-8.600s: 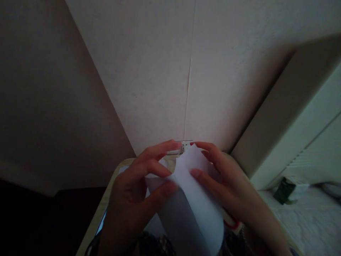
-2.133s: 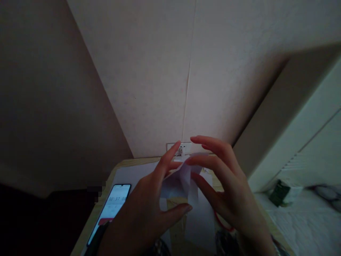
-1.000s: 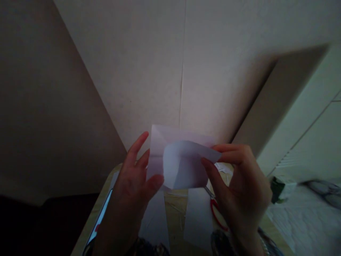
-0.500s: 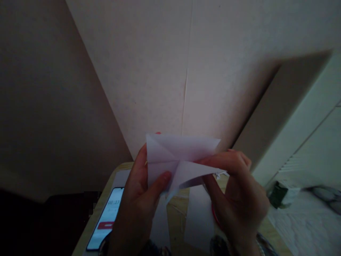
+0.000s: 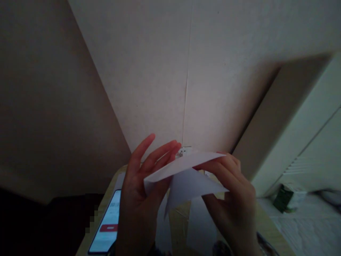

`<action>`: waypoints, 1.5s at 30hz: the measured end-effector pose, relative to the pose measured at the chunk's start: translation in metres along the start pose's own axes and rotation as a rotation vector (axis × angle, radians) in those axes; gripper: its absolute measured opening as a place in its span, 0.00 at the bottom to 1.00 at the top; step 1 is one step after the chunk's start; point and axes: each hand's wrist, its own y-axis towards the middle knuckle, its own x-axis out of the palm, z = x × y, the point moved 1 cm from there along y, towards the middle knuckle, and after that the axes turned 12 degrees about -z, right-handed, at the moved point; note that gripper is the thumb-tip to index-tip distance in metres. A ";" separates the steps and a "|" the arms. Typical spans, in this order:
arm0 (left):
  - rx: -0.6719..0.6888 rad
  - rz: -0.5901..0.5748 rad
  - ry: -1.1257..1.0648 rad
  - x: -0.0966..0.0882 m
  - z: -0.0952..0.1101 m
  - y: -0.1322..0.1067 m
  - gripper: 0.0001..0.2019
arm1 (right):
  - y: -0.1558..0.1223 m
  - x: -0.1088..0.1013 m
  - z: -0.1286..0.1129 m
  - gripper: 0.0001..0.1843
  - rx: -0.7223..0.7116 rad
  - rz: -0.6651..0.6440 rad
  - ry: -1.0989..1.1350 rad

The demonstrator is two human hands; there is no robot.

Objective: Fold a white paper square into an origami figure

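Folded white paper [image 5: 191, 185]: raised above the wooden tabletop [image 5: 266, 224].
Left hand [image 5: 140, 197]: fingers outstretched at one end; grip cannot be told.
Right hand [image 5: 236, 193]: pinching the paper's flap between thumb and fingers.

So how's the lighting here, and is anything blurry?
Head view: dim, nearly black at lower left; the phone screen glows brightest; folded paper looks pale against the shaded left hand and right hand. Head view again: a dark item at right is too blurred to name.
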 end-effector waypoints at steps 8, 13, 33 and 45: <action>-0.270 -0.039 0.170 -0.014 -0.011 0.007 0.18 | -0.002 0.004 -0.002 0.14 0.043 0.019 0.100; -0.362 -0.189 0.230 -0.020 -0.011 0.014 0.21 | 0.000 0.004 0.002 0.12 0.035 0.035 0.026; -0.102 0.016 0.366 -0.020 -0.008 0.014 0.21 | 0.002 0.015 0.002 0.19 0.093 -0.114 -0.038; -0.069 0.083 0.515 -0.007 -0.002 0.009 0.13 | 0.001 0.011 -0.001 0.23 0.051 -0.015 -0.115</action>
